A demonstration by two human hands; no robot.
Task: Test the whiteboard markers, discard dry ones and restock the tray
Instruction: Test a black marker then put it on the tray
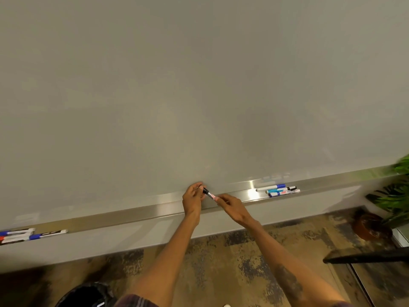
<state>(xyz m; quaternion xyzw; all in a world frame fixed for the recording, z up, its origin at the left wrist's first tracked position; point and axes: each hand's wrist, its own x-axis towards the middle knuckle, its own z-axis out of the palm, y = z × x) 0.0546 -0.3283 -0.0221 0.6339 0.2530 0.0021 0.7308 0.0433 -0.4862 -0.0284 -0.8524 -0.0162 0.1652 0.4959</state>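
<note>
A blank whiteboard (199, 85) fills most of the head view, with a long metal tray (132, 214) along its lower edge. Just above the tray's middle, my left hand (193, 199) pinches the black cap end of a white marker (209, 194). My right hand (231, 206) grips the same marker's barrel from the right. Whether the cap is on or off is too small to tell. Several markers (277, 190) lie in the tray to the right. Another group of markers (26, 234), blue, red and black ended, lies in the tray at the far left.
A black-lined bin (86, 294) stands on the patterned floor at the lower left. A potted plant (396, 196) in a brown pot (369, 226) stands at the right. A dark bar (365, 257) juts in from the right edge.
</note>
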